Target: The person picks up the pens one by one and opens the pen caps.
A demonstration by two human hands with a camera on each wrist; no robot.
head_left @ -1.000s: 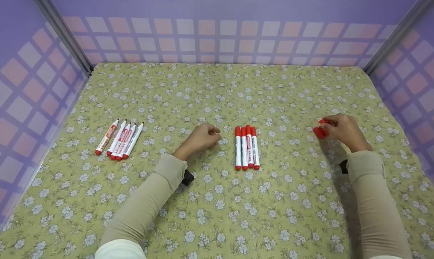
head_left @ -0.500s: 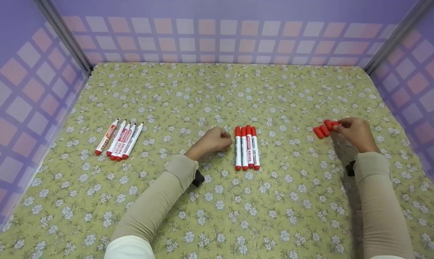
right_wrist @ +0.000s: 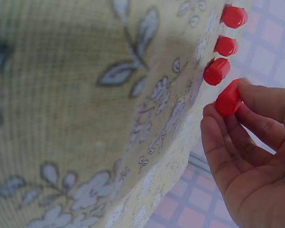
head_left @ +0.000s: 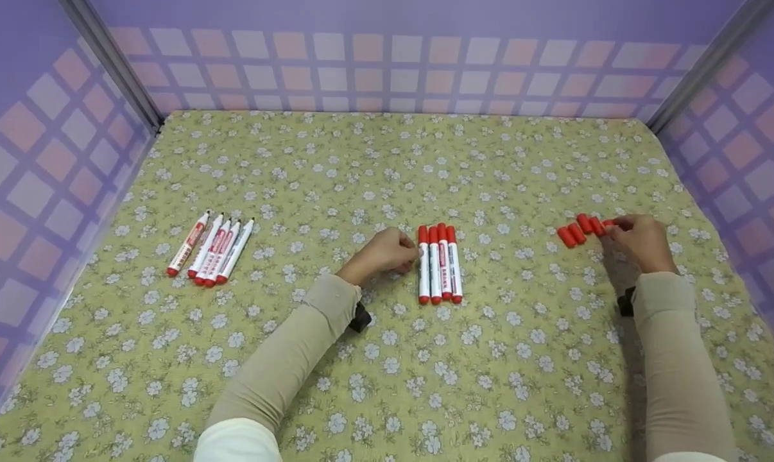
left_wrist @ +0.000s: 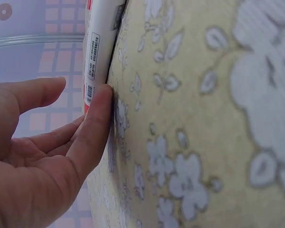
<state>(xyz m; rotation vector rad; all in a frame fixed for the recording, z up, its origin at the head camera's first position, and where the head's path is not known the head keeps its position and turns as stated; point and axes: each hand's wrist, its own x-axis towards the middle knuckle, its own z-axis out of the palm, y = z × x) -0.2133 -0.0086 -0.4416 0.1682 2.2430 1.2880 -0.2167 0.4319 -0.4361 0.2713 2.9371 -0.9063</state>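
Several capped red-and-white markers [head_left: 444, 266] lie side by side mid-table, red caps toward the back wall. At the left edge of this row is my left hand [head_left: 385, 252]. In the left wrist view its fingertip touches the white barrel of a marker [left_wrist: 97, 52], while the thumb stands apart from it. At the right, my right hand [head_left: 645, 244] pinches a loose red marker cap [right_wrist: 229, 98] between thumb and fingers, low over the cloth. Several other loose red caps [head_left: 577, 233] lie in an uneven row just left of that hand.
To the left, several uncapped markers [head_left: 217, 250] lie together, dark tips pointing to the back. Yellow flowered cloth [head_left: 387, 385] covers the table. Purple checked panels [head_left: 387, 58] enclose the back and both sides.
My left hand has moved right, up to the capped markers. My right hand has shifted right along the loose caps, leaving more of them exposed, and now holds the rightmost one.
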